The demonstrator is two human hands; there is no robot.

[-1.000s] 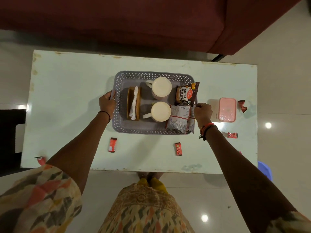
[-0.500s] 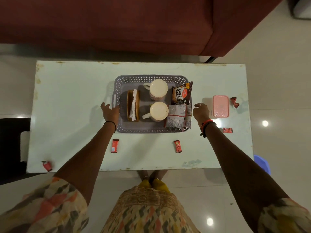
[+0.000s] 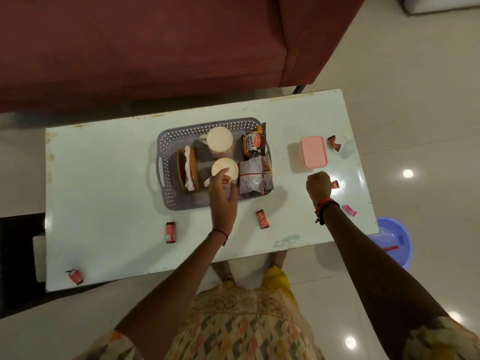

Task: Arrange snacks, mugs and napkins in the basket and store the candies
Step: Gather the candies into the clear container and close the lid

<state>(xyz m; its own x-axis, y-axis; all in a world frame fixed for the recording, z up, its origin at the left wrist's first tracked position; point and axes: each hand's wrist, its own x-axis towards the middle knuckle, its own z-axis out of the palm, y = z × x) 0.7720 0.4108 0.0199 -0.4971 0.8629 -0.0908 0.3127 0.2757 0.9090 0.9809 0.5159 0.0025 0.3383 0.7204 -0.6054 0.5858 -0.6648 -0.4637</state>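
Head view: left hand (image 3: 222,193) spread, fingertips at the near mug (image 3: 225,170); right hand (image 3: 318,185) fisted, contents unclear. Candies (image 3: 262,219) look light, crinkly; pinch the wrapper ends.

**One head camera, looking straight down**

A single wide-angle view looks down from the person's head, high above the table (image 3: 104,203). The basket (image 3: 166,149) sits mid-frame, the sofa (image 3: 155,48) lies far, feet and floor near. No second view overlaps.

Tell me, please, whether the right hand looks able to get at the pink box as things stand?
Probably yes: the right hand hovers just short of the pink box, with only bare table between them.
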